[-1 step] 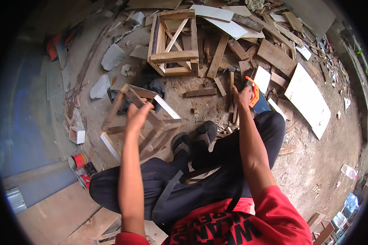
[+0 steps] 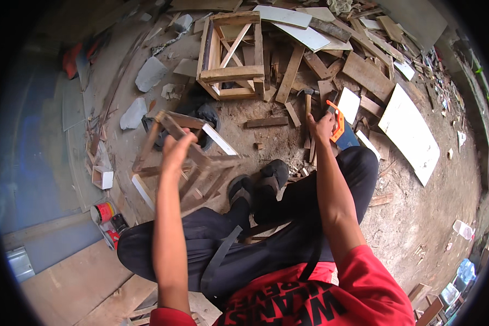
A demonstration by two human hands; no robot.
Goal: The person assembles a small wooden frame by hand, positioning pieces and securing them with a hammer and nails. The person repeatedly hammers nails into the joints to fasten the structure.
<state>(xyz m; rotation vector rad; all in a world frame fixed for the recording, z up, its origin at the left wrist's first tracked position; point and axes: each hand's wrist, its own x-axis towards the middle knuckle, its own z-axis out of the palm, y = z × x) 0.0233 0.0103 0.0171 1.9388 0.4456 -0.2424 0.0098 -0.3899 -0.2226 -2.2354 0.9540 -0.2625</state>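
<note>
My left hand (image 2: 179, 149) is closed round a bar of a small wooden frame (image 2: 201, 157), which is tilted above the ground near my left knee. Pale strips show on some of its bars. My right hand (image 2: 323, 127) is closed on the handle of a handsaw (image 2: 338, 120) with an orange-edged grip and a blue blade, beside my right knee. Part of the grip is hidden by my fingers. Just left of the saw lies a hammer (image 2: 308, 100), its handle close to my thumb.
A larger wooden frame (image 2: 232, 73) stands ahead. Scrap boards (image 2: 367, 75) pile up at the far right, with a white panel (image 2: 410, 133) nearer. A dark plastic bag (image 2: 207, 117) lies behind the small frame. Cans (image 2: 104, 212) stand left of my knee.
My left hand and the small wooden frame have shifted slightly to the left. My right hand and the handsaw stay almost where they were.
</note>
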